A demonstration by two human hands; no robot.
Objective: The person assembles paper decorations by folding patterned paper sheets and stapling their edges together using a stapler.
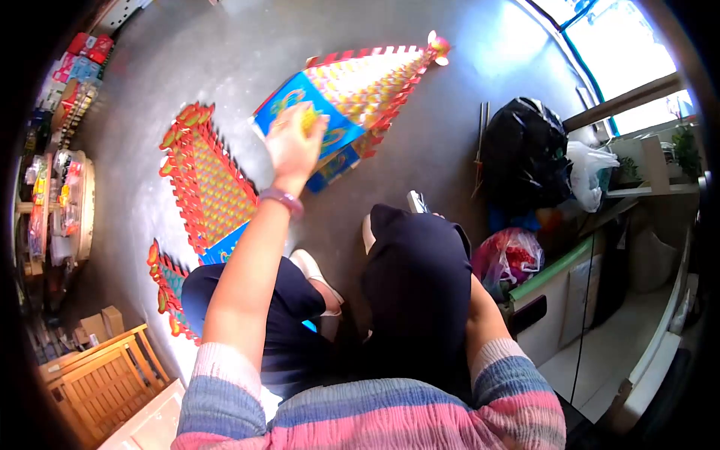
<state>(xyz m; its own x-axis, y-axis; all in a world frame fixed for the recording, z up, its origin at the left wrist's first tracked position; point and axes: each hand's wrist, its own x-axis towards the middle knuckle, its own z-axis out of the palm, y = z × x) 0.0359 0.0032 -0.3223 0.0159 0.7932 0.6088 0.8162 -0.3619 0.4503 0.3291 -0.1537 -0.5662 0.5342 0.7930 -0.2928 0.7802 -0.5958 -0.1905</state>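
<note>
My left hand [295,146] reaches over the blue base of a cone-shaped paper decoration [360,88], its fingers closed on a small yellow piece [309,118] against the blue panel. Yellow scales and red fringed edges cover this cone, which lies on the floor with a round red-and-yellow tip. Most of my right hand [439,216] is hidden behind my right knee; only a bit of fingers shows, beside a silver-white tool [417,201] that sticks out past the knee. The tool's exact kind is unclear.
Two similar decorations, one yellow [217,184] and one green-centred [172,285], lie at left. A black plastic bag [526,154], a white bag [589,172] and a pink bag [510,255] stand at right. A wooden chair [105,382] is lower left, beyond packed shelves [67,202].
</note>
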